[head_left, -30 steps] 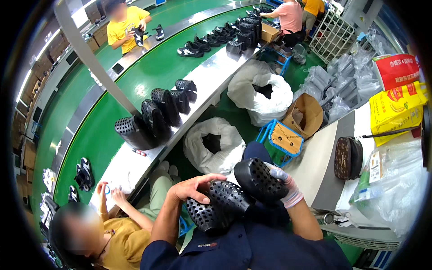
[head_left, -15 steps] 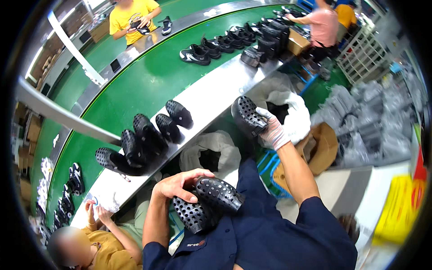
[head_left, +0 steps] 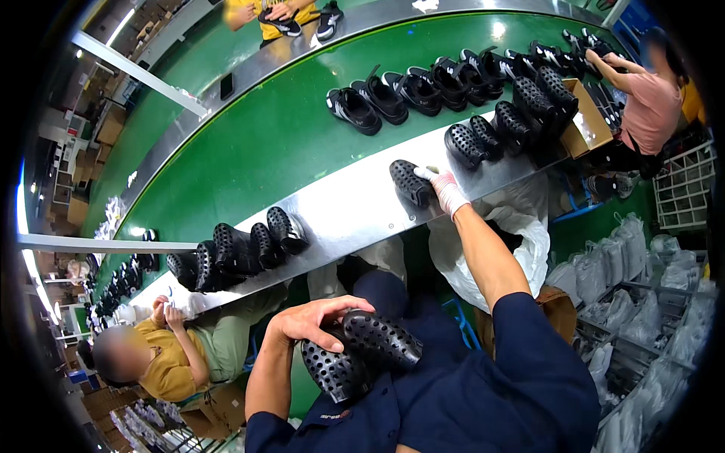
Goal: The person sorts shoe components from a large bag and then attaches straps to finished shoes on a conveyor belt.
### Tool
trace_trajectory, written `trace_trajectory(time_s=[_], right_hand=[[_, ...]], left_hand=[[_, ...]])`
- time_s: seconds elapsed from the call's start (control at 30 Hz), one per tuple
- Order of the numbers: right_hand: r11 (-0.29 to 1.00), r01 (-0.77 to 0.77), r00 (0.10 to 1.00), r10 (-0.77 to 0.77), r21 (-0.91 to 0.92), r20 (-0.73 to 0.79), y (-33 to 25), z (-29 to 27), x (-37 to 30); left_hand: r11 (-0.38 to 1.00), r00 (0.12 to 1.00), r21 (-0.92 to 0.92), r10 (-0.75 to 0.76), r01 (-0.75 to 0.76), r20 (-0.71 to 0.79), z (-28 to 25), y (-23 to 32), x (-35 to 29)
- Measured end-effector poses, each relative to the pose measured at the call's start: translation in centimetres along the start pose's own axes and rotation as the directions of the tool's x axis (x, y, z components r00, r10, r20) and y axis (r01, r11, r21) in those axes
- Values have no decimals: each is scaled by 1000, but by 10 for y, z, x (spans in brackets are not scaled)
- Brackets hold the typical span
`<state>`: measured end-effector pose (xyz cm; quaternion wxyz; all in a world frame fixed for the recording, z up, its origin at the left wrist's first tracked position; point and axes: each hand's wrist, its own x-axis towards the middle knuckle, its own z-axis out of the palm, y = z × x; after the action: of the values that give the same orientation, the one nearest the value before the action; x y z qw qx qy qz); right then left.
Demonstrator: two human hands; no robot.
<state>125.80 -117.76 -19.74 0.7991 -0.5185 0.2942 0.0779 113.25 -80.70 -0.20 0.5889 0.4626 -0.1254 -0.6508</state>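
"Where is the shell that matters most?"

"The single perforated black shell [head_left: 408, 181] is out over the metal table [head_left: 343, 208], toward its far side. The right grip [head_left: 444, 190], in a pale glove, has hold of it."

"How tight is that grip?"

"Closed on the shell's right-hand side, thumb and fingers drawn in. Whether the shell's underside touches the metal, nobody can tell from this view."

"And its long axis?"

"It slants from upper left to lower right, so the shell lies to the left of the grip and a little beyond it. The nearest end of the right-hand group of shells [head_left: 466, 146] is just past it on the right, leaning much the same way. The left-hand group of shells [head_left: 226, 249] sits well apart, farther down the table."

"So the right arm is the nearer one?"

"Clearly. It reaches nearly straight out, while the left grip [head_left: 313, 323] stays close to the body."

"Is the left one free?"

"No, it is bare and spread over a pair of shells [head_left: 384, 340], side by side against the navy shirt [head_left: 483, 400]. The thumb lies across one, the fingers along the other."
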Motion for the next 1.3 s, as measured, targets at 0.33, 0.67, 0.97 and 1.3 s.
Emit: trace_trajectory(time_s=[0.33, 0.67, 0.97, 1.3], right_hand=[[820, 325, 846, -475, -471, -244, 31, -32, -2], [296, 233, 833, -553, -926, 33, 49, -20, -34], [279, 292, 776, -628, -915, 56, 48, -6, 1], [596, 373, 660, -709, -711, -249, -54, -27, -50]], left_hand=[[991, 989, 12, 131, -131, -73, -19, 19, 47], [997, 999, 72, 14, -10, -46, -88, 74, 56], [990, 999, 143, 3, -10, 52, -150, 116, 70], [994, 998, 108, -2, -4, 60, -175, 131, 88]])
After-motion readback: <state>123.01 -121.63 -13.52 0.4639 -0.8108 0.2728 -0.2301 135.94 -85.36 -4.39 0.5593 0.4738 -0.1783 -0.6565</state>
